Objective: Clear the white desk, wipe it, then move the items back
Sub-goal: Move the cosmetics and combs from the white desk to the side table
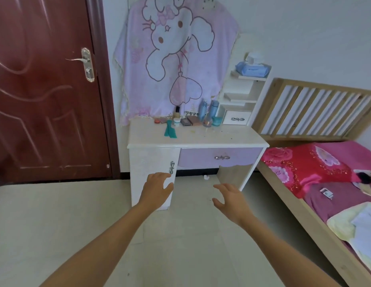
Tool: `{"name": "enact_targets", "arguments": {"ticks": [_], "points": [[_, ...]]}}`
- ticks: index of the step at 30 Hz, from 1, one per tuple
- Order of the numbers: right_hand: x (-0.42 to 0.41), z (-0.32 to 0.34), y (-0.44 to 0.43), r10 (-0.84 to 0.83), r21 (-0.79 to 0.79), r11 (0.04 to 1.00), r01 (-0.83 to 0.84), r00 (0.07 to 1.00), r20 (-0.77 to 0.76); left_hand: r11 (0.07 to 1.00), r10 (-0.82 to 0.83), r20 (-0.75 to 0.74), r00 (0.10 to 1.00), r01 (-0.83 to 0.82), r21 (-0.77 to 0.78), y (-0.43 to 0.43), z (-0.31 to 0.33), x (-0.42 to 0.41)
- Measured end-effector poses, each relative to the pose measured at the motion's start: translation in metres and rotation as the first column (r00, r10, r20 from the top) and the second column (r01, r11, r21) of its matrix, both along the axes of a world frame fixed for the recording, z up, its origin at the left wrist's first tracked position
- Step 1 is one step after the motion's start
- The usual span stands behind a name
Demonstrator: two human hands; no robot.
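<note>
**Nearly at the desk, nothing cleared yet**

Both arms reach forward over the floor. The left hand hangs in front of the cupboard door, fingers spread and loosely bent, holding nothing. The right hand, at its 3 o'clock, looks the same: fingers apart, slightly curled, empty. Neither hand touches anything.

The white desk stands ahead at 12 o'clock, against the wall. Its load sits along the back edge:

- **Around 10 o'clock:** a green comb lies furthest forward, with an orange compact, a small white jar and a dark-capped bottle beyond it.
- **At 12:** flat palettes.
- **Towards 1 o'clock:** a pink jar, two tall blue bottles and a teal jar, packed close together just beside the white shelf unit.

Specks dot the bare front of the desk top.

This looks like the walk-up to the first pick.

- **Tall bottles:** lift them singly, gripped round the body and kept upright. They stand close enough that a sweeping reach could topple one into its neighbours.
- **Flat pieces:** these can go stacked.
- **Where to put things:** the bed, at the desk's 3 o'clock, seems the nearest landing spot. Laying things down in their desk order would make the return simpler.
- **Wiping:** the pack of wipes on the top shelf may serve for this.
</note>
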State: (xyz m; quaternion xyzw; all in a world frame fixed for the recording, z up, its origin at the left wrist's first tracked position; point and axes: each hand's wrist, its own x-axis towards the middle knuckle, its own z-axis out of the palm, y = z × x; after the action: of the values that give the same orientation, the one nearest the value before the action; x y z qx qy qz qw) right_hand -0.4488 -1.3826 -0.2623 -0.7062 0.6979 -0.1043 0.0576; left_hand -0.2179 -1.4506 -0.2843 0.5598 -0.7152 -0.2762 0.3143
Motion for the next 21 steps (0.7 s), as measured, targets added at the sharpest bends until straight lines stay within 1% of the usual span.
{"name": "enact_targets", "arguments": {"ticks": [3,5,12,14,17,21], "points": [[-0.026,0.001,-0.046,0.069,-0.009,0.998,-0.069,0.998,0.007,0.996,0.084,-0.044,0.996,-0.084,0.004,-0.025,0.002,-0.026],[-0.030,-0.006,-0.072,0.101,0.006,0.995,-0.101,0.994,0.039,0.987,0.155,-0.068,0.986,-0.151,0.054,-0.035,-0.002,-0.031],[-0.011,-0.043,-0.148,0.218,0.069,0.971,-0.229,0.966,0.137,0.936,0.319,0.038,0.947,-0.321,0.145,-0.081,-0.039,-0.009],[-0.006,-0.045,-0.176,0.246,0.070,0.964,-0.258,0.958,0.149,0.927,0.337,0.033,0.941,-0.338,0.161,-0.106,-0.048,0.000],[-0.004,-0.041,-0.225,0.289,0.069,0.952,-0.298,0.949,0.125,0.916,0.361,-0.004,0.933,-0.353,0.191,-0.151,-0.053,0.009],[-0.009,-0.026,-0.297,0.275,0.072,0.958,-0.279,0.960,0.060,0.921,0.357,-0.059,0.932,-0.340,0.192,-0.216,-0.052,0.012]]}}
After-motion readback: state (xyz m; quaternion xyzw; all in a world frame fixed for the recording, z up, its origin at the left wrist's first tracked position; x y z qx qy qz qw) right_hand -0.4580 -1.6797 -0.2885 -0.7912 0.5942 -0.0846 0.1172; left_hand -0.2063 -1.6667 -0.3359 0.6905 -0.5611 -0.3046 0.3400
